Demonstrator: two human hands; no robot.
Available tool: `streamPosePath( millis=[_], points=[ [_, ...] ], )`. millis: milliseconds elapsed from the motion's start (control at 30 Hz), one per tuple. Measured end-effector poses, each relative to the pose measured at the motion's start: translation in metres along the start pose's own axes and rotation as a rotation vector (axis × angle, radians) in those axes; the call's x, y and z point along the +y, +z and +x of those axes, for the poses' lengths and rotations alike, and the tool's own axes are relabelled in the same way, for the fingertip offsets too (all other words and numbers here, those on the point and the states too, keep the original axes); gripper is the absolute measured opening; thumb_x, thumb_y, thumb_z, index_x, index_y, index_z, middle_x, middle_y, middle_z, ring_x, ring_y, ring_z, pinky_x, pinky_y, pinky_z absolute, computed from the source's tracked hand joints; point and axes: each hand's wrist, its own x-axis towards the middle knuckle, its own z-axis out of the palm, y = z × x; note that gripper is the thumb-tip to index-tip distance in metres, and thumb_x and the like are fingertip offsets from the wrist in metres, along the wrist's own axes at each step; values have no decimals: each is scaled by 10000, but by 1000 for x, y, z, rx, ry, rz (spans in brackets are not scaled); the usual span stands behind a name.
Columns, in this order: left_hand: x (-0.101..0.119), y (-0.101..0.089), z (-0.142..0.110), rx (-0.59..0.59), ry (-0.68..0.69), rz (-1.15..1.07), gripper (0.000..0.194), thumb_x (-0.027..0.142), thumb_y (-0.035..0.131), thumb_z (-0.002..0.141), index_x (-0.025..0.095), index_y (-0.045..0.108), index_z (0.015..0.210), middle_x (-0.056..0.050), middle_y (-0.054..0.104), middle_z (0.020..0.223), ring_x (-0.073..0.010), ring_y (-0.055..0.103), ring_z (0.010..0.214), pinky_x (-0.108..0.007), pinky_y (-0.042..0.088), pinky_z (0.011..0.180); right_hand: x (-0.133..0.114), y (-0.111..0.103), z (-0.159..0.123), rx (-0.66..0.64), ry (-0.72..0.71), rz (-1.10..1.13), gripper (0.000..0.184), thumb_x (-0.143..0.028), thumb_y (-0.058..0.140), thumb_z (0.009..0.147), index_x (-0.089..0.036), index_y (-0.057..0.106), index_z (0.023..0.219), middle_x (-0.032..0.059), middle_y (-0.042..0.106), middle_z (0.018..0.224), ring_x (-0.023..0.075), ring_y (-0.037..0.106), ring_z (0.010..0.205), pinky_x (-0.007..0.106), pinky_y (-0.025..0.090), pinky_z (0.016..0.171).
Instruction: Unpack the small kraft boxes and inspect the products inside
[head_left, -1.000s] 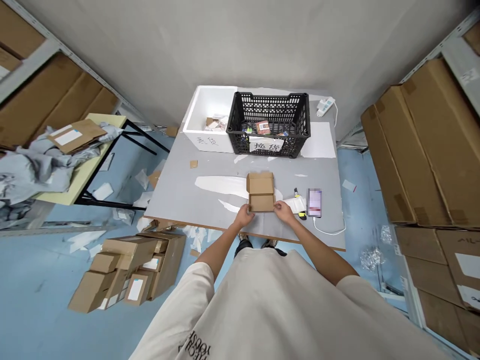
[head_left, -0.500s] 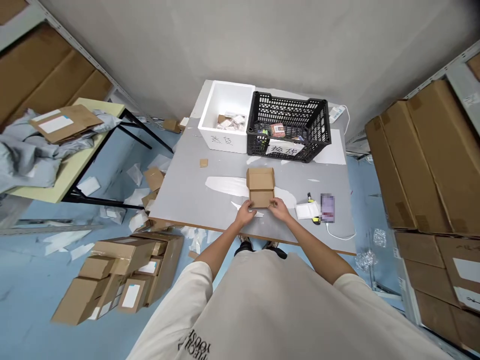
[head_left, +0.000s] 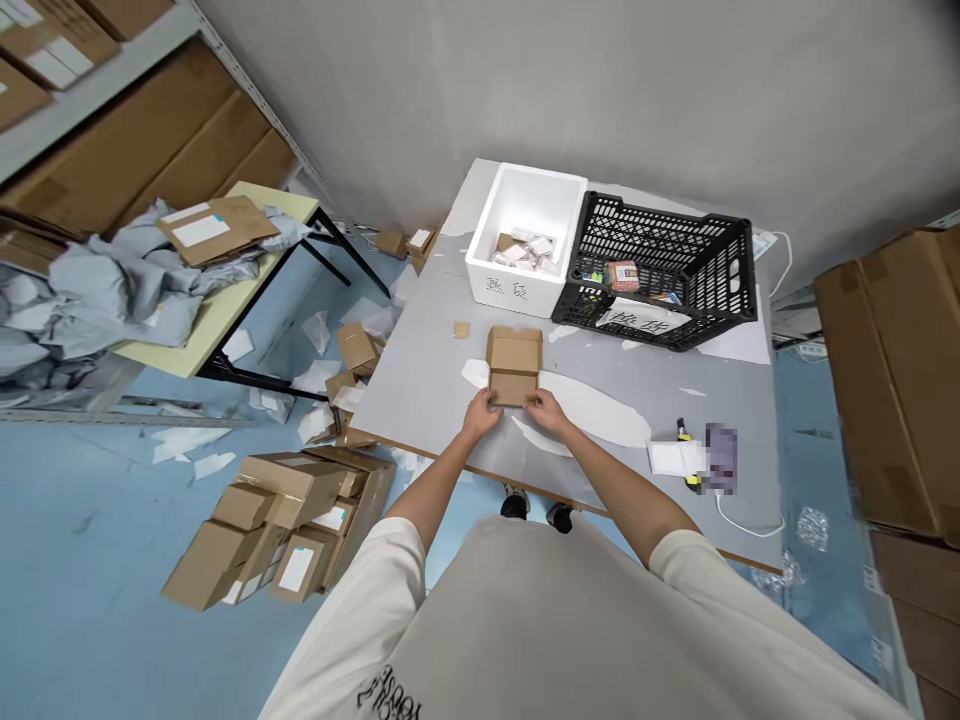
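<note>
A small brown cardboard box [head_left: 514, 388] lies on the grey table with its lid raised at the far side, and nothing shows inside it. My left hand [head_left: 480, 412] grips its near left corner, fingers closed on the edge. At the near right corner, my right hand [head_left: 546, 410] pinches the box the same way. Behind the box stand a white foam box [head_left: 517, 288] holding small packets and a black plastic crate [head_left: 660, 325] with a few small colourful packs.
On the table's right lie a phone [head_left: 721, 458] on a white cable, a white packet [head_left: 673, 458] and a yellow-black cutter [head_left: 682, 430]. Stacked cartons [head_left: 292, 490] stand on the floor at left. A side table [head_left: 195, 335] carries grey mailing bags. Large cartons [head_left: 885, 370] line the right.
My view has turned to the left, so the table and crates appear further right. The box has shifted leftward across the table, with both hands still on its near corners.
</note>
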Motion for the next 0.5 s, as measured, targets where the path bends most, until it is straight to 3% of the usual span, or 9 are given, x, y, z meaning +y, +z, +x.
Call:
streamPosePath(
  millis=[133, 267, 400, 500],
  points=[
    [-13, -11, 14, -23, -63, 24, 514, 248, 651, 777, 180, 593, 1283, -116, 474, 1497, -260, 545, 1282, -384, 382, 1130, -11, 14, 12, 1, -27, 12, 220, -278, 651, 666, -213, 687, 872, 45, 643, 1023, 232, 570, 1044, 411, 464, 999],
    [-13, -15, 15, -46, -74, 77, 512, 273, 641, 789, 172, 586, 1287, -141, 441, 1517, -275, 447, 1386, -382, 346, 1155, -14, 13, 14, -17, -27, 21, 220, -261, 643, 681, -212, 686, 891, 52, 641, 1060, 228, 568, 1065, 410, 454, 1017],
    [6, -16, 4, 39, -93, 209, 524, 294, 607, 810, 207, 552, 1324, -144, 315, 1588, -355, 360, 1425, -518, 328, 1141, -7, -6, 4, -43, -24, 36, 280, -259, 623, 721, -223, 690, 991, 53, 621, 1172, 207, 584, 1074, 389, 459, 1020],
    [30, -9, -6, 110, 5, 268, 484, 251, 548, 835, 240, 542, 1318, -110, 296, 1598, -338, 313, 1448, -538, 292, 1151, 5, -37, -9, -26, 26, 50, 309, -260, 605, 759, -221, 691, 1053, 69, 594, 1244, 186, 623, 1022, 367, 479, 998]
  ],
)
